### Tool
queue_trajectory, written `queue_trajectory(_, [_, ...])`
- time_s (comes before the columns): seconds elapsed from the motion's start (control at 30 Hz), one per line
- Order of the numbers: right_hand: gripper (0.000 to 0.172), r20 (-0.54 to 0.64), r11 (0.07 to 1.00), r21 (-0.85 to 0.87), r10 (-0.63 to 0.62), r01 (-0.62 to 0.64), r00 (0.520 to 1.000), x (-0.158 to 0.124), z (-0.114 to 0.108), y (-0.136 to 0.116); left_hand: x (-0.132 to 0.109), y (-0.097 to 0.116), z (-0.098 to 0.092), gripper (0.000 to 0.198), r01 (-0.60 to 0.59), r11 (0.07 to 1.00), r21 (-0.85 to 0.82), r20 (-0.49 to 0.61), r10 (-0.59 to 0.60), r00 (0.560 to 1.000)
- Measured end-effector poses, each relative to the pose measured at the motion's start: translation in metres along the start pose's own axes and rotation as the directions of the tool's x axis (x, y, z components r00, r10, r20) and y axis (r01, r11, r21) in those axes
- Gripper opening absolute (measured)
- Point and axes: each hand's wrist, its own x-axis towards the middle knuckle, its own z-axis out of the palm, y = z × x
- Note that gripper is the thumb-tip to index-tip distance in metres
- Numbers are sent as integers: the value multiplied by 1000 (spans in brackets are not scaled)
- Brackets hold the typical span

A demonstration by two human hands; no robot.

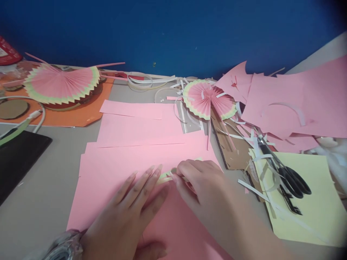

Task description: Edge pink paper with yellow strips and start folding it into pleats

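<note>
My left hand lies flat on a stack of pink paper, its fingers stretched out and its fingertips at a narrow pale green and white paper strip. Against that strip, just to the right, my right hand is closed in a pinch, with thumb and bent forefinger on it. Most of the strip is hidden under my fingers. A separate pink paper piece rests on the sheets behind my hands.
Pleated pink-and-green paper fans stand at the back left and back right. Black-handled scissors lie over a pale yellow sheet, among paper offcuts and cardboard. A black flat object is at left; a blue wall rises behind.
</note>
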Motion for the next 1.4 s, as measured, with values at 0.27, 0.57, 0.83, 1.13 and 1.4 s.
queue_trajectory(0.27, [15, 4, 999, -45, 0, 1, 1000, 4, 9, 8, 0, -1, 3, 82, -6, 1000, 0, -21, 6, 1000])
queue_trajectory(0.57, [17, -2, 998, -66, 12, -12, 1000, 5, 13, 9, 0, 0, 2, 80, 0, 1000, 9, -58, 1, 998])
queue_trajectory(0.83, [17, 3, 998, -67, 10, -10, 1000, 5, 13, 10, -2, -1, 3, 80, -5, 1000, 4, -62, 6, 998])
queue_trajectory(1.13, [15, -6, 998, -56, 0, 0, 1000, 2, 7, 7, 2, -1, 3, 82, -3, 1000, 1, -28, 3, 1000])
queue_trajectory(1.4, [22, -54, 998, -25, -52, 50, 997, -3, -2, 0, 3, -2, 3, 80, -9, 1000, -20, -33, 9, 999])
